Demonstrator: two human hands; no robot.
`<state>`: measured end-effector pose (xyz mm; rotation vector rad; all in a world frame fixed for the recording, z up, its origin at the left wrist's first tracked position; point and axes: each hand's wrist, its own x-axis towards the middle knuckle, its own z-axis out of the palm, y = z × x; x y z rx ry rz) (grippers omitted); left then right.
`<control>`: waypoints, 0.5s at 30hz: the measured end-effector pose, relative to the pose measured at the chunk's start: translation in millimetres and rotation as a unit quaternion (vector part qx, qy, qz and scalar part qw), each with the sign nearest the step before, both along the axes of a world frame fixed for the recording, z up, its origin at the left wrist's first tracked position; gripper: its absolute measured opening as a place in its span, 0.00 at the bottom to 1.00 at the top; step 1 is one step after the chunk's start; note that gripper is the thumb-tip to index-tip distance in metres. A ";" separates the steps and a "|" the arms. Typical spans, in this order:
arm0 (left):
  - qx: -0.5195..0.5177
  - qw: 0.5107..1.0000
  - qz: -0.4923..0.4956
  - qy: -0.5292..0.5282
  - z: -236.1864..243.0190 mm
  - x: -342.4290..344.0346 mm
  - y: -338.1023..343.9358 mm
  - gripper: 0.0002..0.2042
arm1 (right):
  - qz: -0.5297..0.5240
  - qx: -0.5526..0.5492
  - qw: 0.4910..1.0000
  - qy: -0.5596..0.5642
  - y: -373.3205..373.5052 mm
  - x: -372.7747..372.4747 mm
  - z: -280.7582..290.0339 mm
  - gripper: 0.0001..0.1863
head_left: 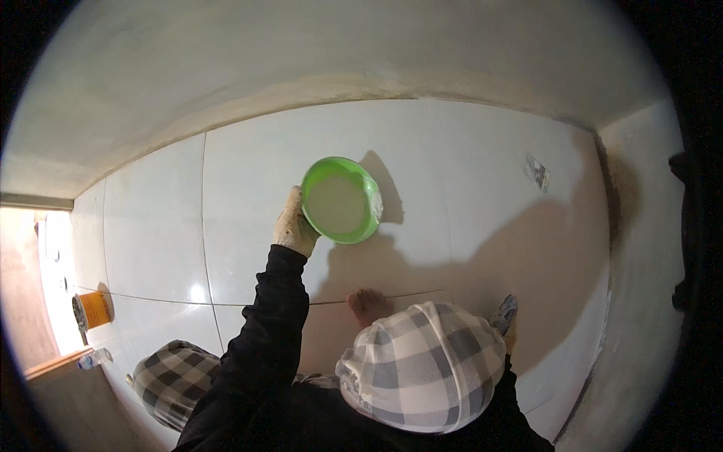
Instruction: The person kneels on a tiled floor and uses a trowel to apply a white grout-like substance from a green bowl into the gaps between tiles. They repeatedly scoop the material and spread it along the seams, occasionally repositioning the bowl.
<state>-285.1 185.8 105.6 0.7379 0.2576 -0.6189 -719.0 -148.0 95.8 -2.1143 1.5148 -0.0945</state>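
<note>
My left hand (295,226), in a pale knit glove, grips the left rim of a round green bowl (373,188). Milky, off-white liquid (335,205) fills much of it, and a whitish smear marks the bowl's right inner side. The bowl is held over white floor tiles. Beyond my checked right knee (425,365), my right hand (511,343) shows only as a pale sliver below a black sleeve. A crumpled grey-blue piece (504,313) sticks out at its fingers, apparently held; its kind is unclear. The knee hides most of that hand.
Large white tiles (256,203) with dark joints cover the floor. A small clear plastic scrap (537,172) lies at right. An orange tub (93,309) and a clear bottle (93,358) are at left near a doorway (30,279). Grey walls (361,53) border the far and right sides.
</note>
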 end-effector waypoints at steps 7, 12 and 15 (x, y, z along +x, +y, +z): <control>0.399 0.810 -0.113 -0.414 -13.1 1.0 7.9 0.24 | -0.001 0.140 0.989 0.050 -15.5 10.7 3.3 0.45; -0.064 0.997 -0.007 0.034 -20.6 -3.6 1.0 0.29 | 0.085 0.041 0.995 0.019 -15.0 21.8 -13.1 0.45; -0.008 1.000 -0.013 0.026 -19.8 -7.7 0.0 0.32 | 0.122 0.015 0.992 0.003 -13.5 30.1 -24.2 0.46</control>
